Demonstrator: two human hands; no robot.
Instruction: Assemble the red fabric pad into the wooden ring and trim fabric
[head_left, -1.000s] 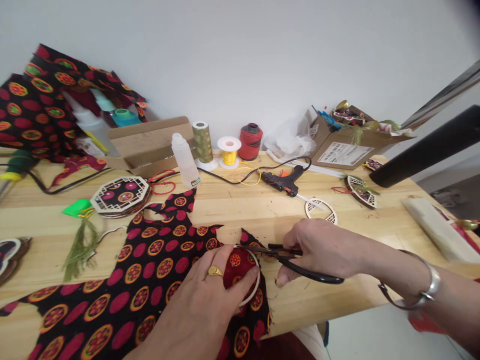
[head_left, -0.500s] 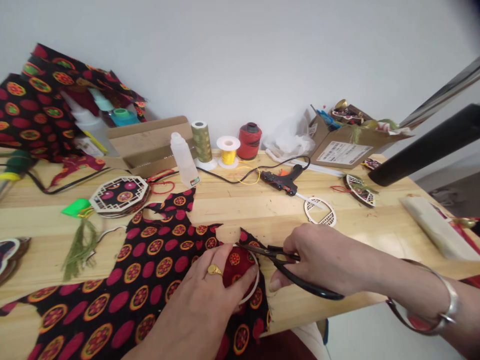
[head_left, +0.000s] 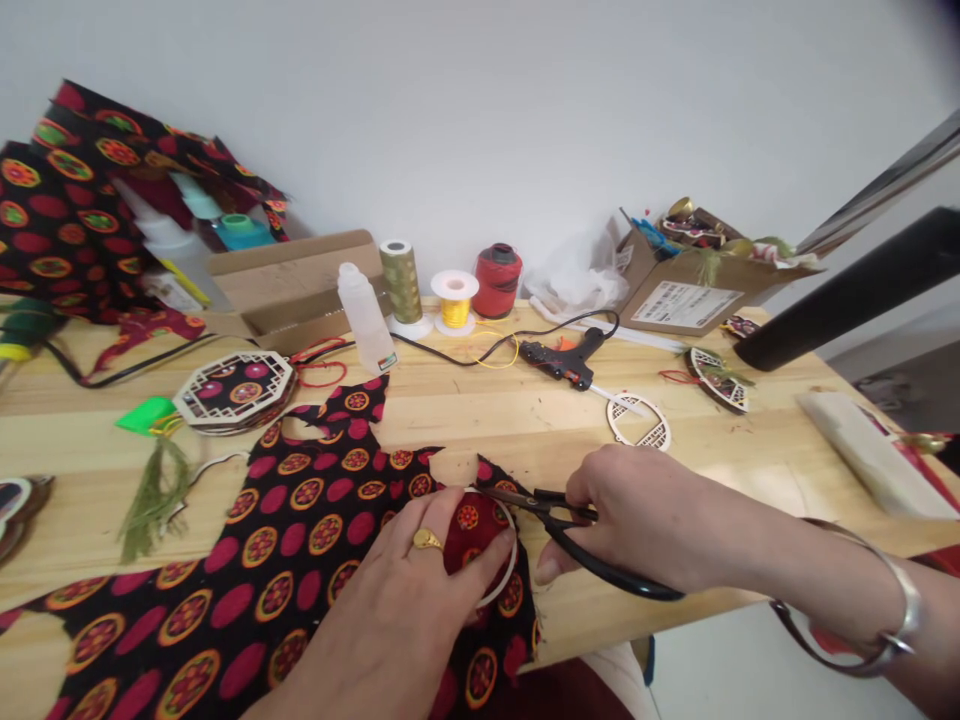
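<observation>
Black patterned fabric (head_left: 300,530) with red and orange round motifs lies over the front left of the table. On it is a round piece with a pale rim (head_left: 513,560) and red patterned cloth inside. My left hand (head_left: 405,590), with a gold ring, is closed on this round piece, thumb and fingers around it, against the fabric. Black-handled scissors (head_left: 577,540) are in my right hand (head_left: 645,515), its fingers in the handles. The blades point left and meet the fabric at the upper edge of the round piece, beside a notch.
Behind stand a white bottle (head_left: 366,320), thread spools (head_left: 454,305), an open cardboard box (head_left: 300,275) and a filled box (head_left: 679,300). A glue gun (head_left: 562,358) touches an oval lattice piece (head_left: 637,422). An octagonal ornament (head_left: 236,392) lies left; a black tube (head_left: 847,290) is right.
The view has shifted very slightly. Both hands, the scissors and the fabric hold nearly the same positions relative to each other.
</observation>
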